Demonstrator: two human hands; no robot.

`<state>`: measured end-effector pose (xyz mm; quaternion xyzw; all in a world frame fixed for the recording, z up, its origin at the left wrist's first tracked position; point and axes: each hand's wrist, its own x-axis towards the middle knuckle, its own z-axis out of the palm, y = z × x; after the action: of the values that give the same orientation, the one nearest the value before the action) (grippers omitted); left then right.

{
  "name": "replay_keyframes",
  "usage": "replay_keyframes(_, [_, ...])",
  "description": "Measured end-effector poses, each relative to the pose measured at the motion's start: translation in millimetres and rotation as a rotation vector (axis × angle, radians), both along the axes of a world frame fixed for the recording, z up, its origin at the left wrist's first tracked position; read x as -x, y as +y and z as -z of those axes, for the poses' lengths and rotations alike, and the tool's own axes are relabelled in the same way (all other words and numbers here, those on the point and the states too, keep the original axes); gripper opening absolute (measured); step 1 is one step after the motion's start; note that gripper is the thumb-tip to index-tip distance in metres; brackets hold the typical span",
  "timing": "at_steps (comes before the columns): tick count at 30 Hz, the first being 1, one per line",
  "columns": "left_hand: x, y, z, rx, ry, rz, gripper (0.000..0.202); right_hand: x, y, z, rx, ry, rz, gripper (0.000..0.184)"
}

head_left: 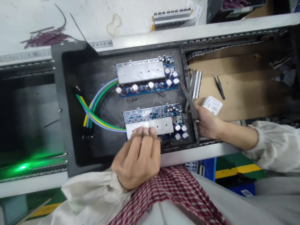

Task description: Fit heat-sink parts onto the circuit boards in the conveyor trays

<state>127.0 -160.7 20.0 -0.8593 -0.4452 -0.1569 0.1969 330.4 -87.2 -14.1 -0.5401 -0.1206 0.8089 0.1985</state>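
A black tray on the conveyor holds two blue circuit boards with silver heat plates. My left hand lies on the near board, its fingers together and flat on the silver plate's front edge. The far board lies untouched behind it. Blue, green and yellow wires curve from the tray's left side to both boards. My right hand rests at the tray's right rim, its fingers curled around a thin dark strip that stands against the rim.
To the right lies a cardboard sheet with a white box, black tweezers and a stack of metal strips. Behind the conveyor are a yellow rubber band, purple wire scraps and a steel ruler. A green light glows left.
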Motion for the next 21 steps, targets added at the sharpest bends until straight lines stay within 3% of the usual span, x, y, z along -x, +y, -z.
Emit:
replay_keyframes(3, [0, 3, 0.6, -0.023, 0.006, 0.009, 0.012, 11, -2, -4.4, 0.081, 0.077, -0.058, 0.046])
replay_keyframes(7, [-3, 5, 3.7, -0.049, -0.034, -0.020, 0.014, 12, -2, -11.8, 0.043, 0.119, -0.071, 0.053])
replay_keyframes(11, [-1, 3, 5.7, -0.041, -0.024, -0.014, 0.014, 12, -1, -11.2, 0.078, 0.107, -0.084, 0.052])
replay_keyframes(21, [2, 4, 4.5, -0.051, -0.038, 0.033, 0.019, 13, -3, -6.4, -0.022, 0.054, -0.071, 0.047])
